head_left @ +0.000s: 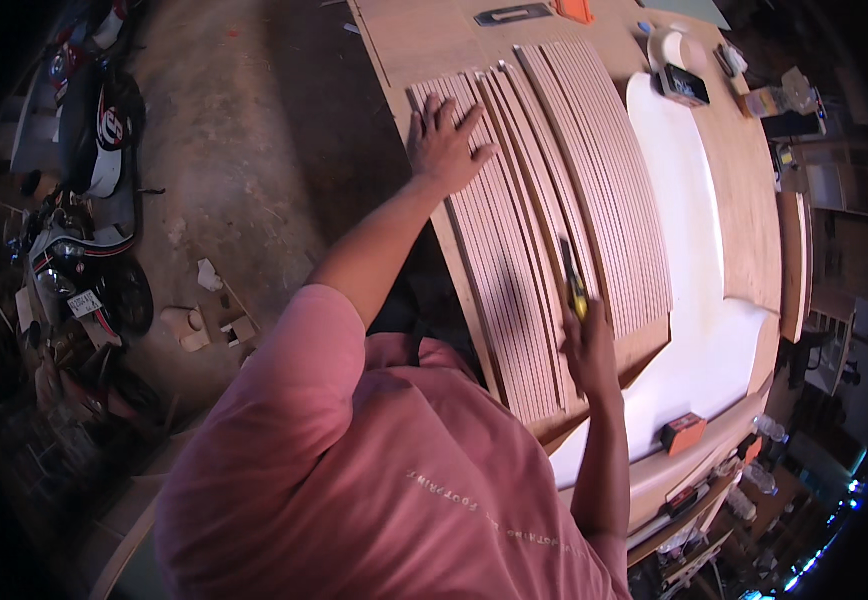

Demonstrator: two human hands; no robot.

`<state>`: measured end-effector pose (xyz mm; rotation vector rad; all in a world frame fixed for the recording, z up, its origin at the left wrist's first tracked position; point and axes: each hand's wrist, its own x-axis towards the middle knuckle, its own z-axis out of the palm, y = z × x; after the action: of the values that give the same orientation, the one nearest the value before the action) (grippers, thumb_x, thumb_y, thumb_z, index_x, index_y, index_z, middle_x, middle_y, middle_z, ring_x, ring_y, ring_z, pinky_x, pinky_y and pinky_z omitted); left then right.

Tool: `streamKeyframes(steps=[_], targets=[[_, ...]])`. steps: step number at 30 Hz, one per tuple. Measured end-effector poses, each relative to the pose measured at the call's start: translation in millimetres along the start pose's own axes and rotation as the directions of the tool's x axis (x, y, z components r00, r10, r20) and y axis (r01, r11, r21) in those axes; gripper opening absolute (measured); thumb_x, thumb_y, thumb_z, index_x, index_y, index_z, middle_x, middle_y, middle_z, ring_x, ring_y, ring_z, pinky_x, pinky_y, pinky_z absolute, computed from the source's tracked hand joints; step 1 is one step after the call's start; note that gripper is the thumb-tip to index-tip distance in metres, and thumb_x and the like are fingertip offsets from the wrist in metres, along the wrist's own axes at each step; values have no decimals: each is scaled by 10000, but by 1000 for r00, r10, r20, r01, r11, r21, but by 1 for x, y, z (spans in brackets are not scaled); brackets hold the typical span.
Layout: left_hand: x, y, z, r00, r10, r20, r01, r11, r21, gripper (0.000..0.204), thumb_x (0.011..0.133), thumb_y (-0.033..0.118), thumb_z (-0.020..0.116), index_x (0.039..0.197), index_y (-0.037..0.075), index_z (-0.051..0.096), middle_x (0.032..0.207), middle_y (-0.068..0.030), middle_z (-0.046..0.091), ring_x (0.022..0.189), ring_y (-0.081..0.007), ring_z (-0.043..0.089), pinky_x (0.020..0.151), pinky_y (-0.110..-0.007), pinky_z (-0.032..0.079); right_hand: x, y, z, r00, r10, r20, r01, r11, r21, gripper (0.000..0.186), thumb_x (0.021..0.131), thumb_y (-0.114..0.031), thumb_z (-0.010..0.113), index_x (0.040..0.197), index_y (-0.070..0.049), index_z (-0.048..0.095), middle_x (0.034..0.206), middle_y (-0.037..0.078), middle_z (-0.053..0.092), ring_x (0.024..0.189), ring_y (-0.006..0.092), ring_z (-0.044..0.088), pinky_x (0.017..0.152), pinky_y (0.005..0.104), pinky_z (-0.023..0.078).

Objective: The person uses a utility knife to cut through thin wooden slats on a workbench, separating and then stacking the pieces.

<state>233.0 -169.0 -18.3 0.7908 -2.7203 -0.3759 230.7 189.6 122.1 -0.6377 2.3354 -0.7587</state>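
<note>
My left hand [446, 147] lies with fingers spread near the upper end of a grooved wooden panel [484, 300]. Loose narrow strips [529, 170] run lengthwise between it and a second grooved panel [624, 230] to the right. My right hand [588, 340] grips a yellow-and-black tool [579, 295], apparently a utility knife, over the strips lower down. Whether its tip touches the wood is hard to tell.
The workbench [749, 220] carries white sheets [694, 200], orange-and-black objects [684, 433], a tape roll [676, 50] and bottles [769, 430]. Motorcycles [84, 270] stand on the floor at the left, near wood scraps [189, 325].
</note>
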Motion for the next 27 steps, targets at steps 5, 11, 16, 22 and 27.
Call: streamKeyframes(steps=[5,11,16,22,27], targets=[[2,-6,-1,999,-14,-39,10,993,-119,727,944,454,669,1534,91,449,1558,-145,414,1525,-369,273,1246,-555,240,175,-67,62,971,-210,-115,207,978,-38,263,1043,-215,575,1111,5,448,770,321,656,741,526,667,605,576,494],[-1,-25,-5,996,63,-68,-78,964,-253,788,839,346,773,1517,80,472,1530,-98,451,1525,-320,292,1260,-526,228,270,-115,90,931,-333,-151,298,930,-213,332,1018,-238,587,1124,61,487,829,347,677,803,545,678,671,614,512],[-2,-27,-5,998,32,-59,-46,962,-268,799,827,365,773,1514,85,477,1546,-87,446,1530,-298,291,1261,-528,225,281,-132,93,957,-275,-86,224,898,-380,312,1029,-249,545,1115,45,488,917,323,705,862,487,719,724,565,579],[1,-28,-1,999,16,-47,-29,957,-288,758,873,400,715,1521,92,470,1563,-78,435,1542,-294,270,1260,-524,218,284,-134,92,963,-264,-60,219,889,-401,313,1029,-247,548,1123,46,492,918,322,704,860,488,718,725,557,581],[1,-28,-3,1000,13,-27,-21,956,-294,747,903,441,664,1541,114,452,1580,-77,415,1548,-294,252,1260,-527,209,289,-135,93,957,-285,-62,235,879,-414,346,1016,-242,569,1145,68,488,874,336,694,847,518,702,732,570,574]])
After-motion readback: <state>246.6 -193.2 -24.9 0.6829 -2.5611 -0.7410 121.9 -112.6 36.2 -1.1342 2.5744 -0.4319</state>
